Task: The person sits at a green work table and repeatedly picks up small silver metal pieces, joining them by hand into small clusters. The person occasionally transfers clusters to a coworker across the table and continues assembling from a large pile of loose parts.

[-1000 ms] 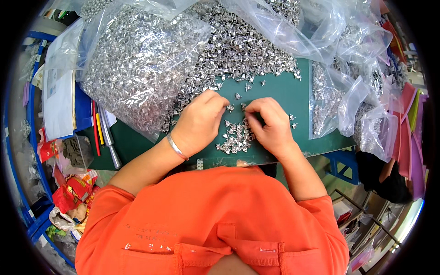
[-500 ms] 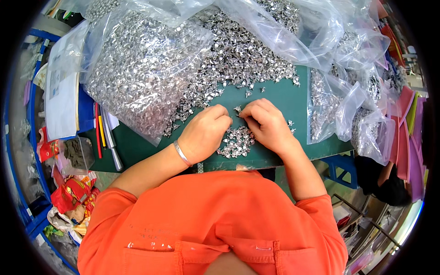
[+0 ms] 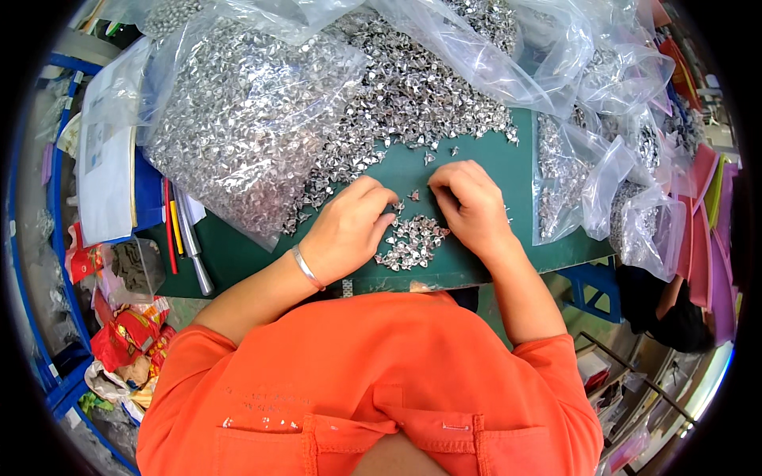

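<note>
Apparently, single pieces are being handled: one small metal piece (image 3: 413,195) lies between the hands, just beyond a little pile (image 3: 411,243). The left hand (image 3: 349,220) and right hand (image 3: 474,208) curl beside it (whether either pinches anything, I can't tell). Next probably calls for a precise fingertip pick; farther out, a bigger heap (image 3: 417,99) covers the green tabletop (image 3: 517,173).

You look through the left of two fisheye cameras worn on your head, facing steeply down over your shirt (image 3: 341,349) onto the table (image 3: 516,170). The shirt sits closest to the lens and fills the near part; your left hand (image 3: 349,222) and right hand (image 3: 470,202) come mid-view, with a bag (image 3: 238,143) at the far left. The wide lens reaches a shelf (image 3: 54,182) at left and a stool (image 3: 595,274) at right, bending edges toward its dark, round rim.
</note>
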A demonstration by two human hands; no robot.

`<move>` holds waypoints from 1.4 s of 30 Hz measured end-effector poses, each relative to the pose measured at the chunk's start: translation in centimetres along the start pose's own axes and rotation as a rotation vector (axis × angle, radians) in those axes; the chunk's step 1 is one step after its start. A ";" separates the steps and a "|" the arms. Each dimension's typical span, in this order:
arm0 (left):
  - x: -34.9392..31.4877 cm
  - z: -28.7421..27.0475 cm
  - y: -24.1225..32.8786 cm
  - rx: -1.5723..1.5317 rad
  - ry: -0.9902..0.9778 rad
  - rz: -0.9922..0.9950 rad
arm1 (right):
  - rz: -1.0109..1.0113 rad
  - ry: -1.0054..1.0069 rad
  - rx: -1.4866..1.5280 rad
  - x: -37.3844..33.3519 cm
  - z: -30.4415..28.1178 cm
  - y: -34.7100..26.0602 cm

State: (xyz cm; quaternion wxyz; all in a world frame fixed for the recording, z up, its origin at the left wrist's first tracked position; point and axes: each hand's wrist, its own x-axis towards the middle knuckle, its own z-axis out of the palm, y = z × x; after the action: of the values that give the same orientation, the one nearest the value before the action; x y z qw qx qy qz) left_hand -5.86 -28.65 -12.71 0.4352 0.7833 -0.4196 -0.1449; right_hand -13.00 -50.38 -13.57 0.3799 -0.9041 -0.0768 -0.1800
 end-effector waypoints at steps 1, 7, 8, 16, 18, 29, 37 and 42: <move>0.0 0.0 0.1 -0.016 0.003 -0.010 | 0.003 -0.028 0.015 -0.3 -0.4 0.0; 1.5 1.4 0.7 0.113 0.071 0.030 | 0.157 0.012 0.063 -0.8 -0.9 -0.8; 1.9 2.0 0.6 0.150 0.066 0.029 | 0.051 -0.056 0.004 -0.7 -0.9 -0.6; 1.9 2.0 -0.4 0.111 0.039 0.213 | 0.049 -0.073 0.139 0.1 -1.0 -1.1; 1.6 2.1 -0.2 0.061 0.006 0.214 | 0.023 0.079 0.008 1.4 -0.2 -0.3; 0.2 0.1 0.1 -0.015 0.005 0.008 | 0.066 -0.026 0.024 0.5 -1.5 0.4; 0.7 0.5 0.3 0.000 -0.018 -0.012 | 0.037 -0.048 -0.063 0.6 0.0 -0.5; 0.4 0.3 0.3 0.011 -0.021 -0.021 | -0.082 -0.165 0.108 -0.1 -0.6 -0.6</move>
State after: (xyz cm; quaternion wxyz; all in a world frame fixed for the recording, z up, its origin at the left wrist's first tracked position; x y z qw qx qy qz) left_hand -5.97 -29.27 -12.58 0.4252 0.7884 -0.4164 -0.1555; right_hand -13.39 -50.36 -12.79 0.4129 -0.8901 -0.1542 -0.1158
